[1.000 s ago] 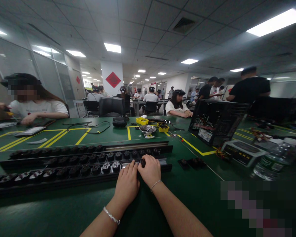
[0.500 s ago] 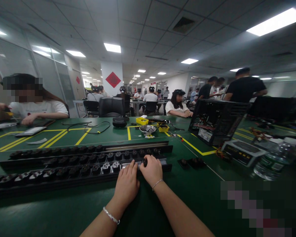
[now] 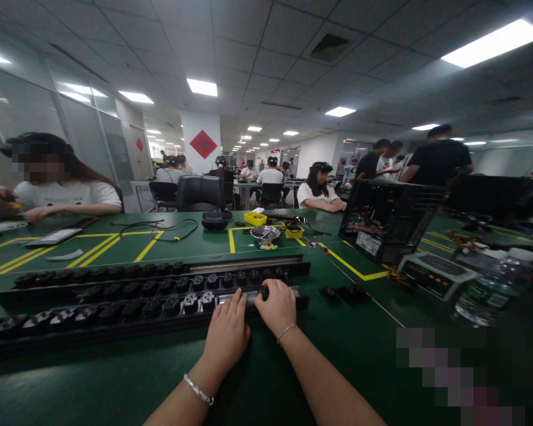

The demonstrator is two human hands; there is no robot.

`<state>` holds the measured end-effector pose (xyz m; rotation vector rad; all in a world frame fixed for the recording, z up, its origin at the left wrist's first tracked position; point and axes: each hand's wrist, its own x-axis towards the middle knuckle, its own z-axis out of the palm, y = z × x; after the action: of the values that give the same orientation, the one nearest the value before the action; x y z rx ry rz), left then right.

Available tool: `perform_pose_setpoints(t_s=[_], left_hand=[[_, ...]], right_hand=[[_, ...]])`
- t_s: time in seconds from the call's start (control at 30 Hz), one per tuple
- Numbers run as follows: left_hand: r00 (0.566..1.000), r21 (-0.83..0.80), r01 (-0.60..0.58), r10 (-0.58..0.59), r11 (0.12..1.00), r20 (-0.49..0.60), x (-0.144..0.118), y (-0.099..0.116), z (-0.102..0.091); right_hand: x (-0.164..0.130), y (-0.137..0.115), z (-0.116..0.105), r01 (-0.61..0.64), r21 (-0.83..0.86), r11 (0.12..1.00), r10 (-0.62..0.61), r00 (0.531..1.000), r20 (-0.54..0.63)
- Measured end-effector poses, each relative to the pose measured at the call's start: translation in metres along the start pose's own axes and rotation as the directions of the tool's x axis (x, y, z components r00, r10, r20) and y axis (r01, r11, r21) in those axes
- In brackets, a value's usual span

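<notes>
My left hand (image 3: 228,331) lies with straight fingers over the near edge of the front black rail (image 3: 169,324), touching its bare metal stretch. A small black module (image 3: 265,291) is pinched between the fingers of my right hand (image 3: 277,309), just above that same stretch, close to the rail's right end. Round black socket-like modules (image 3: 153,306) fill the rail to the left of my hands, some showing silver faces. Behind it runs a second long black rail (image 3: 302,269) with a row of similar modules. The underside of the held module is hidden by my fingers.
To the right lie several loose black modules (image 3: 354,292). Farther back are a metal bowl (image 3: 265,235), a yellow bin (image 3: 254,218) and a black cable (image 3: 177,223). An opened computer case (image 3: 386,219), a power supply (image 3: 435,275) and a water bottle (image 3: 484,296) stand right. A co-worker (image 3: 66,189) sits at left.
My right hand has shifted slightly right along the rail with the black module still in its fingers. My left hand stays in nearly the same place.
</notes>
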<state>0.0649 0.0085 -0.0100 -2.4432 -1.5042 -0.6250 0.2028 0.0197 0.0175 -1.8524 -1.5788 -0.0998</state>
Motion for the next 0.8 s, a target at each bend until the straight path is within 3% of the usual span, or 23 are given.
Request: perform_pose_setpoints(t_s=[0.8], left_hand=[[1.0,0.009,0.004,-0.004,1.0,0.003,0.0001,-0.0001,-0.0004]], right_hand=[[0.0033,0.0085,-0.0013,-0.047,-0.045,0.998,0.047,0.999,-0.006]])
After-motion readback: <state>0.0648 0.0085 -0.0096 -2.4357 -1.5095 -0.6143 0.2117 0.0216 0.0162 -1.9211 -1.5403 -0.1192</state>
